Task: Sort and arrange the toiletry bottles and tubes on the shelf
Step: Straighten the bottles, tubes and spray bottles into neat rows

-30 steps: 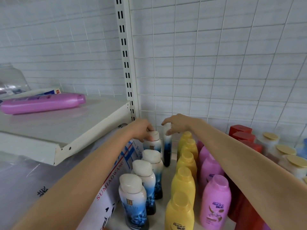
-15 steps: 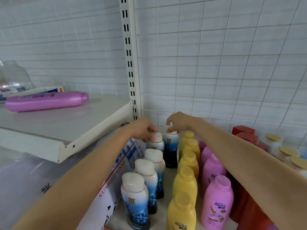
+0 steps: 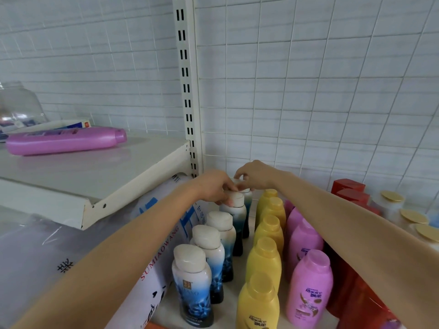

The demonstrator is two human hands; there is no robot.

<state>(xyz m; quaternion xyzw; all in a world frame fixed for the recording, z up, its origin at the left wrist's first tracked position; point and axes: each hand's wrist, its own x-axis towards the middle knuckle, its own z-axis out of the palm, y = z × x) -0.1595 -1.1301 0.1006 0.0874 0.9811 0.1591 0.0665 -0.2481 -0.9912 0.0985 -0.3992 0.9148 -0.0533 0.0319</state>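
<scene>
Both arms reach forward to the back of the shelf (image 3: pixel 240 302), by the white upright post (image 3: pixel 187 91). The left hand (image 3: pixel 213 186) curls its fingers over the cap of the fourth blue and white bottle (image 3: pixel 234 214) in the row. The right hand (image 3: pixel 254 174), wrist bent down, pinches the cap of the rearmost bottle (image 3: pixel 247 198) just behind it. Yellow bottles (image 3: pixel 266 257) stand in a row beside them.
</scene>
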